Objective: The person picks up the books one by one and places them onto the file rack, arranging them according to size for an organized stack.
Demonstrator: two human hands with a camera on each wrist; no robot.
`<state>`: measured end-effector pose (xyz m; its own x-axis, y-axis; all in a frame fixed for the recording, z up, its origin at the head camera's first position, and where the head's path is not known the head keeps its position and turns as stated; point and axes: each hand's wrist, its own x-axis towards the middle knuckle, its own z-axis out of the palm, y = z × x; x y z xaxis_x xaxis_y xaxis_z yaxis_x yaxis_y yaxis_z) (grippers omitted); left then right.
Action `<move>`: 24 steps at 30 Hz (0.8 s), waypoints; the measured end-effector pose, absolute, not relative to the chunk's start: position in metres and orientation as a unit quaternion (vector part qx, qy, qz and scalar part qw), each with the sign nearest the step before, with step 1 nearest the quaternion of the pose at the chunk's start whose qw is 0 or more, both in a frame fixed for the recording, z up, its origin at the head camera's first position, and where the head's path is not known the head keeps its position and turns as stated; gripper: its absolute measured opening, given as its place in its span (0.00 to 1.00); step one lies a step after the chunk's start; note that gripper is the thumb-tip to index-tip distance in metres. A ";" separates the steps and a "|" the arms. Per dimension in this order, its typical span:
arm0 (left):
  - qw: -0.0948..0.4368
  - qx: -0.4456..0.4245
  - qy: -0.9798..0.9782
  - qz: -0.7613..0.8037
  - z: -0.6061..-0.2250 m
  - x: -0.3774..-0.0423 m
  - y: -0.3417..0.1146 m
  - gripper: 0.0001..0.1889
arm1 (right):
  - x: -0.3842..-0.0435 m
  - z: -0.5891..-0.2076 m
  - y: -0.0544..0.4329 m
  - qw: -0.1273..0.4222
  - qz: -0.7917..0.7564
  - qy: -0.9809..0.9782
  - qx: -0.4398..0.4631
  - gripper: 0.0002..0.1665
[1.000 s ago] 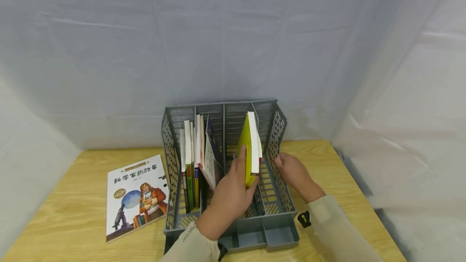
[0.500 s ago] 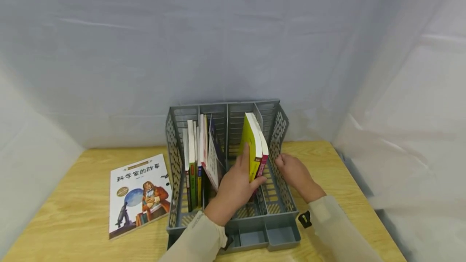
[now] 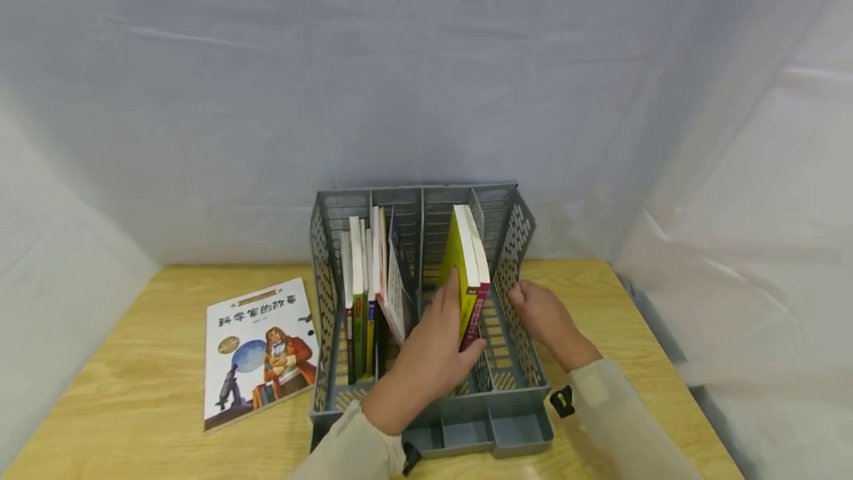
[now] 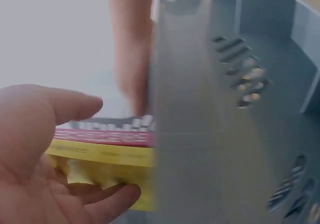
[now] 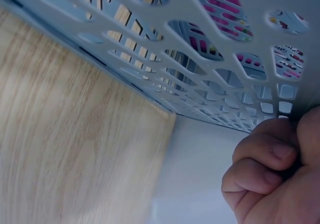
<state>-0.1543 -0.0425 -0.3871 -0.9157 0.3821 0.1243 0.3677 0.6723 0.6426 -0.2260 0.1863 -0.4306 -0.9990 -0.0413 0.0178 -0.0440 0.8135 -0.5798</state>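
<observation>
A grey slatted book rack [image 3: 526,243] stands on the table, holding several upright books. My left hand [image 3: 426,347] reaches into its third section. Its fingers lie along the cover of a yellow book [image 3: 460,250], with the thumb stretched out past the spines, apart from them in the left wrist view. Against the yellow book stands a magenta-spined book [image 3: 477,310], leaning toward the divider on the right. My right hand [image 3: 549,321] has its fingers curled at the front edge of the rack's right side wall and grips it; the right wrist view shows the curled fingers [image 5: 255,169] beside the perforated wall.
Several thin books [image 3: 360,302] fill the left section, and a white-covered book [image 3: 397,302] leans in the second. A picture book [image 3: 260,354] lies flat on the wooden table [image 3: 146,361], left of the rack. Small trays [image 3: 520,428] run along the rack's front.
The yellow book has settled beside the magenta-spined book, whose spine now shows. My left thumb has come away from the spines. The right hand stays at the side wall.
</observation>
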 end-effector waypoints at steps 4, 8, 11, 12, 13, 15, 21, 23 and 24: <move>-0.047 0.233 0.916 0.323 -0.361 -0.135 -0.058 0.41 | -0.226 -0.431 0.188 0.001 0.312 -0.950 0.025 0.22; -0.201 0.265 0.873 0.357 -0.335 -0.124 -0.089 0.18 | -0.226 -0.430 0.189 0.000 0.315 -0.949 0.028 0.22; -0.327 0.287 0.811 0.390 -0.324 -0.125 -0.122 0.08 | -0.225 -0.430 0.190 0.002 0.315 -0.949 0.026 0.21; -0.359 0.291 0.792 0.399 -0.323 -0.127 -0.134 0.06 | -0.225 -0.429 0.190 0.003 0.315 -0.949 0.026 0.21; -0.379 0.283 0.783 0.405 -0.321 -0.128 -0.147 0.06 | -0.225 -0.429 0.190 0.003 0.315 -0.949 0.026 0.21; -0.389 0.250 0.787 0.409 -0.322 -0.131 -0.172 0.06 | -0.225 -0.429 0.190 0.002 0.318 -0.948 0.025 0.21; -0.209 0.071 0.906 0.361 -0.353 -0.141 -0.224 0.09 | -0.223 -0.431 0.191 -0.004 0.323 -0.946 0.021 0.21; -0.098 0.042 0.937 0.332 -0.368 -0.146 -0.231 0.16 | -0.222 -0.430 0.192 -0.005 0.323 -0.946 0.021 0.21; -0.043 0.037 0.947 0.318 -0.375 -0.148 -0.233 0.20 | -0.222 -0.430 0.192 -0.005 0.323 -0.946 0.020 0.21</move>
